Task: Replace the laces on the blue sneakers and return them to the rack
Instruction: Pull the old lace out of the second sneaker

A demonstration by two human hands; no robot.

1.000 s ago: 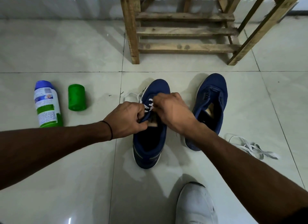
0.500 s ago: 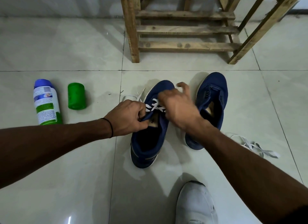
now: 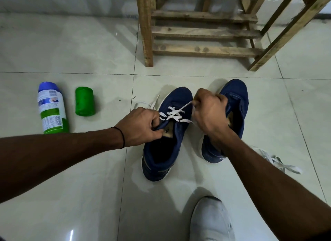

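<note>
Two blue sneakers stand side by side on the tiled floor. The left sneaker (image 3: 164,145) carries a white lace (image 3: 172,115) threaded through its front eyelets. My left hand (image 3: 141,126) pinches that sneaker's eyelet edge by the tongue. My right hand (image 3: 208,111) pinches one end of the lace and holds it taut, up and to the right. The lace's other end trails on the floor left of the toe. The right sneaker (image 3: 236,104) has no lace and is partly hidden behind my right hand and forearm.
A wooden rack (image 3: 204,32) stands just beyond the sneakers. A second loose white lace (image 3: 275,161) lies on the floor at the right. A blue-capped bottle (image 3: 51,108) and a green cylinder (image 3: 84,101) lie to the left. A white shoe (image 3: 211,221) is at the bottom.
My right hand has lifted off the left sneaker and moved right and up, drawing the lace end out taut. My left hand has stayed on the eyelet edge.
</note>
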